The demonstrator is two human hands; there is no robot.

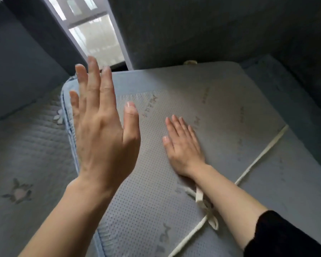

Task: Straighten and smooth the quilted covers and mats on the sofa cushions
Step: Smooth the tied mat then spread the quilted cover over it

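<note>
Black sleeve [285, 236] is covering the right forearm nearest the camera. Left hand [102, 130] is hovering raised, fingers spread, gripping nothing. Right hand [183, 143] is pressing flat, fingers together, on the dotted grey mat [221, 108] lying on the sofa cushion. Cream tie [208, 212] is lying across the mat under the right forearm. Quilted cover [26, 154] is lying left, dark backrest [211, 30] sitting beyond

The dark grey sofa [221, 30] carries a quilted cover [26, 154] with flower motifs on its left seat. Beside it lies a pale dotted mat [221, 108] (faint printed logos), a cream tie strap [256, 158] crossing its right edge.
</note>
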